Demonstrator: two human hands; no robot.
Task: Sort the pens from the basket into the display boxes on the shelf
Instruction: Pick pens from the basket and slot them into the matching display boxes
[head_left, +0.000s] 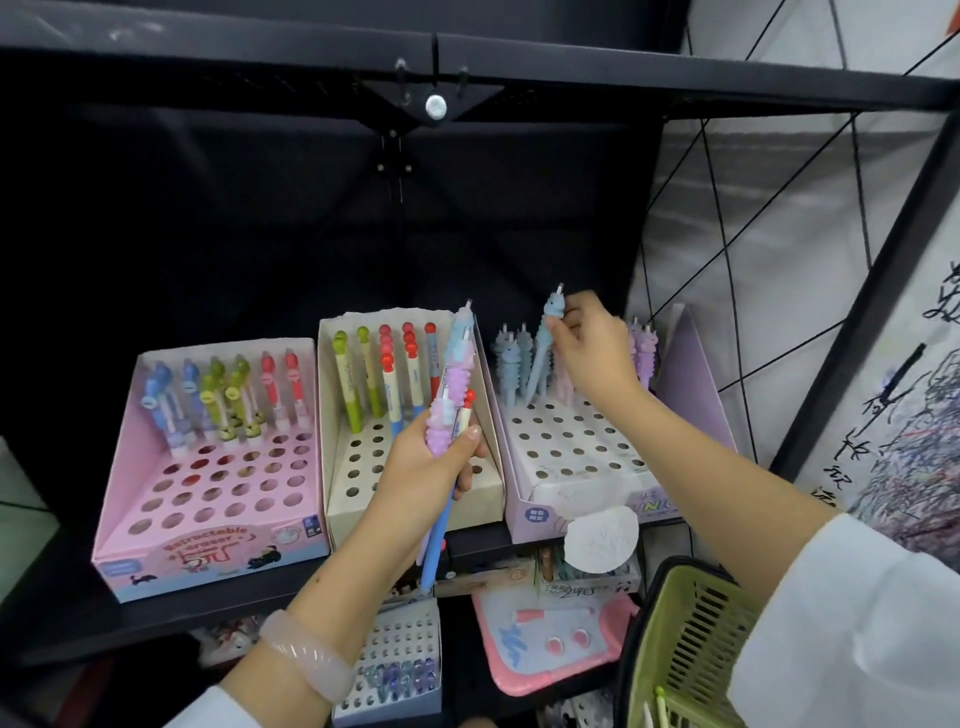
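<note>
A pale blue pen (540, 353) with a ridged body and a figure-shaped cap is pinched near its top by the right hand (592, 353); its lower end is set among the holes at the back of the lilac display box (691, 364), the rightmost of three on the black shelf (104, 618). Just beside it in the back rows, blue-grey pens (506, 358) are stood to its left and purple ones (644, 343) to its right, partly hidden by the hand.

A bundle of pens (449, 410) in blue, pink and purple, with one red-capped pen among them, is held upright in the clenched grip of the left hand (426, 467), in front of the cream middle box (332, 415). Green and red-topped pens are stood in that box's back row. The pink box (119, 467) on the left is filled only along its back rows, with blue, green and red pens.

A pale bracelet (306, 654) is worn on the left wrist, a white sleeve (857, 613) on the right arm. A green basket (691, 649) is seen at the lower right, under the right arm. On the lower shelf, a perforated white box (395, 649) and a pink drawing board (545, 639) are seen.
</note>
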